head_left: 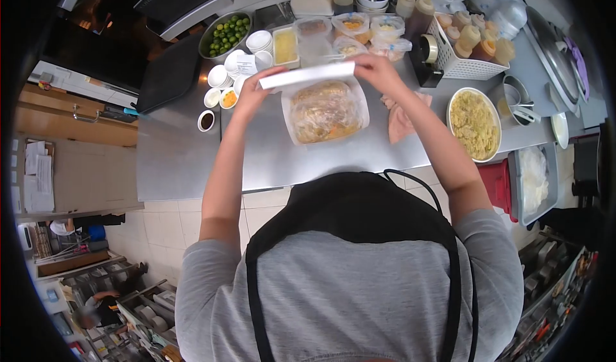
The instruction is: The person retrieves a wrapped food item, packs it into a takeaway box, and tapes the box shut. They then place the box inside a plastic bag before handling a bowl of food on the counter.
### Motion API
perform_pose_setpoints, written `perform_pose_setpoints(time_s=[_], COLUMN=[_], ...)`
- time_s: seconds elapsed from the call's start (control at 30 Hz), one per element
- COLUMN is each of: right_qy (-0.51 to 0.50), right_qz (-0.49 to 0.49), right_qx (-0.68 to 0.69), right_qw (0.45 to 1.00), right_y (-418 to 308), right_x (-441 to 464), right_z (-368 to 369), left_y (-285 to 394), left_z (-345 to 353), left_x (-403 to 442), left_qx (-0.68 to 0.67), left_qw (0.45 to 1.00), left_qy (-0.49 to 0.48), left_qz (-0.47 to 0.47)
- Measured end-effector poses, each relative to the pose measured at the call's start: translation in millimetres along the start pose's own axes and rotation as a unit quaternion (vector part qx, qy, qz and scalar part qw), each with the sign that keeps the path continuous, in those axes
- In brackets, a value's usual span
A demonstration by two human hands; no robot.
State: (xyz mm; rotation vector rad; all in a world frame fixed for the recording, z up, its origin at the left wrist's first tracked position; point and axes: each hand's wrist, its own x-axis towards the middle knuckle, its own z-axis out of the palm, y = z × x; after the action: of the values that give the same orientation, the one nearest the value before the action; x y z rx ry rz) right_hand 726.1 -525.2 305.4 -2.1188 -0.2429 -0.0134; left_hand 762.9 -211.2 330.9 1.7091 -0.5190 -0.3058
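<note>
— Presently, what's done?
— Food [325,113] under clear film, in container [364,108] on surface [183,160]; white panel [308,76], possibly a lid, not on
— Grip?
— Left hand [256,92], right hand [378,72], fingers closed on its ends

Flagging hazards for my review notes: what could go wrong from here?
The food in clear, crinkled plastic bulges within the white container, so its plastic might get pinched if the white, flat, lid-like piece is pressed down there. The left hand is close to the small white cup of orange food and could knock it.
</note>
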Motion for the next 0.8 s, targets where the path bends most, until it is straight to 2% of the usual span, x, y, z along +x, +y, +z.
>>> perform_pose_setpoints(time_s=[0.07, 0.1, 0.13, 0.17, 0.2, 0.23, 0.27, 0.33, 0.4, 0.47, 0.53, 0.6, 0.67, 0.73, 0.8], right_qy=[0.004, 0.004, -0.043, -0.09, -0.09, -0.118, -0.147, -0.168, -0.09, -0.064, -0.035, 0.033, 0.039, 0.048, 0.153], right_qz=[-0.106, -0.104, -0.122, -0.138, -0.135, -0.13, -0.125, -0.115, -0.14, -0.136, -0.131, -0.144, -0.148, -0.149, -0.018], right_qx=[-0.009, -0.008, -0.039, -0.071, -0.07, -0.131, -0.191, -0.216, -0.208, -0.214, -0.222, -0.285, -0.313, -0.344, -0.267], right_qw=[0.994, 0.995, 0.991, 0.984, 0.984, 0.976, 0.962, 0.955, 0.964, 0.965, 0.966, 0.947, 0.937, 0.926, 0.951], right_y=[-1.0, 0.0, 1.9, 3.3, 4.8, 6.6, 5.3, 0.0, 3.2, 12.1, 13.5, 11.1, 6.0, 3.2, 9.9], right_x=[-40.6, -58.3, -76.0, -89.8, -99.7, -108.1, -115.3, -121.6, -122.1, -116.8, -111.4, -107.1, -104.0, -101.9, -100.3], right_z=[8.7, 9.7, 9.6, 10.7, 13.8, 17.4, 20.8, 24.9, 34.2, 45.9, 53.6, 58.0, 53.6, 40.7, 13.3], left_y=[2.2, -9.1, -19.3, -21.5, -22.4, -23.5, -25.0, -27.3, -26.3, -23.9, -42.0, -57.5, -66.4, -67.5, -67.6], left_z=[8.8, 15.2, 22.1, 29.6, 37.2, 43.5, 48.0, 54.7, 63.6, 79.5, 95.2, 100.9, 102.7, 104.8, 109.7], left_x=[-23.9, -38.3, -52.2, -65.8, -79.7, -90.0, -97.0, -105.5, -108.4, -109.2, -102.7, -95.3, -89.1, -91.0, -88.9], left_qx=[0.086, 0.151, 0.212, 0.211, 0.322, 0.428, 0.427, 0.442, 0.458, 0.47, 0.49, 0.509, 0.553, 0.552, 0.545], left_qw=[0.995, 0.981, 0.955, 0.956, 0.919, 0.87, 0.87, 0.866, 0.858, 0.862, 0.851, 0.838, 0.807, 0.811, 0.817], left_qy=[-0.055, -0.085, -0.115, -0.117, -0.149, -0.179, -0.181, -0.196, -0.201, -0.106, -0.069, -0.033, 0.012, 0.013, 0.012], left_qz=[0.01, 0.09, 0.17, 0.169, 0.17, 0.168, 0.167, 0.127, 0.115, 0.157, 0.175, 0.194, 0.206, 0.192, 0.189])
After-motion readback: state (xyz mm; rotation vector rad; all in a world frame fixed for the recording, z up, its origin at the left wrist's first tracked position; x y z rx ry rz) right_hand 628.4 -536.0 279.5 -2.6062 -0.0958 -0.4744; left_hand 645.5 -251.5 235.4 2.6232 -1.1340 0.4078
